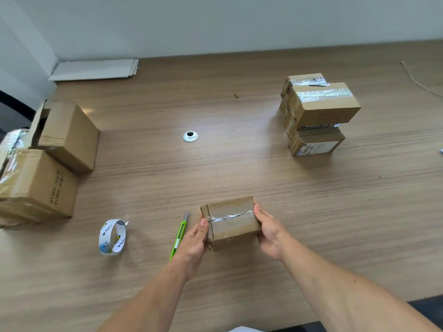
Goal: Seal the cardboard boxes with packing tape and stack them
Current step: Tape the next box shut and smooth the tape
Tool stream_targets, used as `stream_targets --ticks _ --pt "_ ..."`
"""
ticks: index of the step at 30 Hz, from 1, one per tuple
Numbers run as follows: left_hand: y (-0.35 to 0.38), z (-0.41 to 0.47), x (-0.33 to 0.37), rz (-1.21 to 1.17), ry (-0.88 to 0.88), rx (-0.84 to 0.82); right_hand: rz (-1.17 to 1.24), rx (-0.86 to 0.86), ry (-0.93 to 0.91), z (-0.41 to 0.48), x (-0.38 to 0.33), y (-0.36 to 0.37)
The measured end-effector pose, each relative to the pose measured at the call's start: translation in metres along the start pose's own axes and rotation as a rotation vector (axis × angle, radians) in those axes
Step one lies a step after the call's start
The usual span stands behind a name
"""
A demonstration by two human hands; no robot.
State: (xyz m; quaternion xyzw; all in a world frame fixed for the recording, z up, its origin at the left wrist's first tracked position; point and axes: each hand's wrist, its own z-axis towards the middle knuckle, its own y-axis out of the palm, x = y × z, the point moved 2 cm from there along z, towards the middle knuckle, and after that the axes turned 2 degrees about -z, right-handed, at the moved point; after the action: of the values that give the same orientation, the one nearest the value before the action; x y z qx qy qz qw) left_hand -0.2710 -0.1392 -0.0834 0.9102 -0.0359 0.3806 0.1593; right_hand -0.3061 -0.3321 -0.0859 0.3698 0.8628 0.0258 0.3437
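Small taped box (231,220) — between both hands

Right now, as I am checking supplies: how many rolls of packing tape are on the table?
1. The packing tape roll stands on edge on the wooden table, left of the green utility knife. Another could lie outside the frame.

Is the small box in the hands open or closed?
Closed: the small brown cardboard box shows flat flaps, with clear tape along its seam.

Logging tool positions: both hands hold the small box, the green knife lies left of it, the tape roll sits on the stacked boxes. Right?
No: the head view shows the tape roll standing on the table, left of the green knife.
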Motion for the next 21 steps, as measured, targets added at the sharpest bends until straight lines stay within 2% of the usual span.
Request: stream_targets --ticks 10,21 --pt "0.029 0.011 -0.008 -0.168 -0.006 0.183 0.086 -0.027 0.023 -0.009 -0.012 -0.007" --pt "0.131 0.035 -0.005 -0.109 0.082 0.156 0.049 0.011 -0.038 0.010 -0.093 -0.082"
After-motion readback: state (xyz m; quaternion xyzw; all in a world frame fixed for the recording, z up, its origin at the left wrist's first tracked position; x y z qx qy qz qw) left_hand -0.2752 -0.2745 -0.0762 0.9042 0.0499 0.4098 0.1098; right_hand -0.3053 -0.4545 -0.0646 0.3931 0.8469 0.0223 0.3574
